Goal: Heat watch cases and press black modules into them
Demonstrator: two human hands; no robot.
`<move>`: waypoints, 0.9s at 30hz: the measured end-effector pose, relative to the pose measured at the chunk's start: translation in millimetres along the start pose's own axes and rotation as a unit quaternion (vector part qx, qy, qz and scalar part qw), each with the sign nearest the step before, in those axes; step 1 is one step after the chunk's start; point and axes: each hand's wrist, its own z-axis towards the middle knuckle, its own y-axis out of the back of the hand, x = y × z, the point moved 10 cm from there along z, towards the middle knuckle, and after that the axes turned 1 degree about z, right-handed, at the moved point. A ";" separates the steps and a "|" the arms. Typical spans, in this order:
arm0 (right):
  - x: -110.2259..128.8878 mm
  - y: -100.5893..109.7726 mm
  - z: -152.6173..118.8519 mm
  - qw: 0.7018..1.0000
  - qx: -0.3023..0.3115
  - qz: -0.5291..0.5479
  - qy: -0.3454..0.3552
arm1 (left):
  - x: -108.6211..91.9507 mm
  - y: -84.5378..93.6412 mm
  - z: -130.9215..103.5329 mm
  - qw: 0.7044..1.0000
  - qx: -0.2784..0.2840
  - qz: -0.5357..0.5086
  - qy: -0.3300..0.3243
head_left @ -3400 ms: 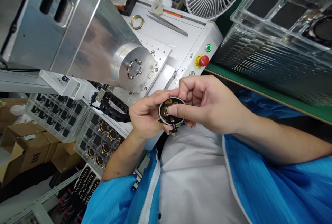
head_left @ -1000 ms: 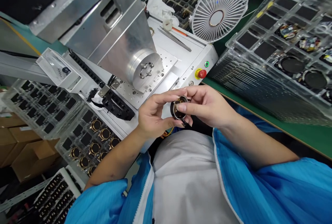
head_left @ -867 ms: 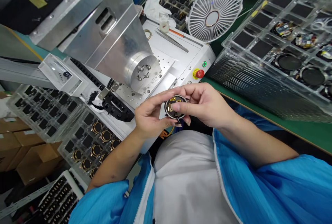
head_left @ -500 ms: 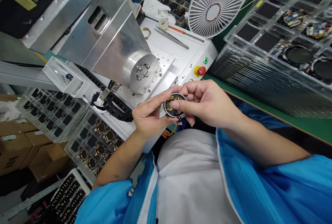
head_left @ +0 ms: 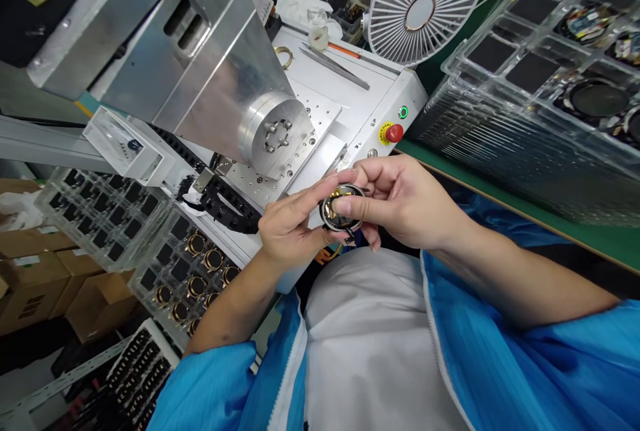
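Both hands hold one round watch case [head_left: 341, 216] with a silver rim and dark and gold parts inside, in front of my belly. My left hand [head_left: 293, 221] grips its left edge, fingers along the top and thumb below. My right hand [head_left: 400, 201] is closed on the right side, its thumb lying across the inside of the case and its other fingers curled behind. A small dark tab sticks out at the lower edge of the case. The underside is hidden by my fingers.
A metal machine head [head_left: 277, 131] stands ahead on a white bench, with a red emergency button [head_left: 394, 133] at its front. Tweezers [head_left: 335, 66] and a gold ring [head_left: 283, 56] lie behind. A fan [head_left: 420, 11], stacked clear trays [head_left: 535, 144] and trays of watch parts [head_left: 193, 264] surround it.
The view has shifted slightly. The watch case has tilted a little in my hands and its inside now reflects more light. Both hands keep their hold.
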 end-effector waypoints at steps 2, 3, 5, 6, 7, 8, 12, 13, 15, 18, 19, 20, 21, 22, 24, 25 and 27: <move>0.3 2.7 1.5 1.000 0.006 -0.003 -0.011 | -3.2 -1.6 2.6 0.999 0.021 0.029 -0.015; 0.1 3.7 2.0 1.000 0.009 -0.008 -0.015 | -4.9 -2.6 4.1 0.999 0.031 0.039 -0.021; -0.6 4.1 2.4 1.000 0.016 -0.019 -0.020 | -8.5 -4.8 6.3 0.997 0.045 0.052 -0.032; -0.9 4.5 2.2 0.999 0.014 -0.023 -0.018 | -10.0 -5.2 6.8 0.997 0.046 0.057 -0.035; -0.9 5.2 1.8 1.000 0.007 -0.027 -0.013 | -11.1 -5.3 6.8 0.997 0.045 0.060 -0.035; -0.5 6.3 1.2 1.000 -0.003 -0.030 -0.004 | -11.1 -4.9 6.4 0.997 0.041 0.061 -0.031; 3.0 9.6 -0.7 0.997 -0.057 -0.041 0.038 | -2.8 -2.1 1.6 0.999 0.019 0.043 0.004; 4.0 9.5 0.0 0.996 -0.063 -0.043 0.045 | 0.6 -1.4 0.6 0.999 0.012 0.028 0.012; 6.0 7.8 2.9 0.996 -0.063 -0.046 0.052 | 8.0 0.5 -0.1 1.000 -0.005 -0.013 0.025; 9.0 5.8 7.4 0.996 -0.048 -0.050 0.050 | 18.7 2.2 1.6 0.996 -0.029 -0.075 0.048; 9.9 6.5 7.9 0.997 -0.047 -0.047 0.049 | 20.9 1.9 2.5 0.994 -0.033 -0.087 0.054; 10.7 7.8 7.6 0.997 -0.049 -0.041 0.050 | 21.6 1.5 3.4 0.993 -0.034 -0.095 0.055; 11.5 9.4 6.7 0.997 -0.052 -0.036 0.052 | 20.7 0.6 4.4 0.993 -0.030 -0.099 0.050; 12.0 10.7 5.3 0.997 -0.054 -0.032 0.054 | 19.0 -0.7 5.0 0.994 -0.022 -0.099 0.043; 11.9 12.0 2.1 0.996 -0.054 -0.032 0.057 | 15.3 -3.1 5.4 0.995 -0.003 -0.090 0.030; 11.6 12.3 0.7 0.996 -0.052 -0.036 0.059 | 13.9 -4.1 5.2 0.996 0.007 -0.082 0.026; 10.2 12.5 -0.4 0.996 -0.045 -0.042 0.059 | 11.7 -5.6 4.4 0.998 0.023 -0.058 0.020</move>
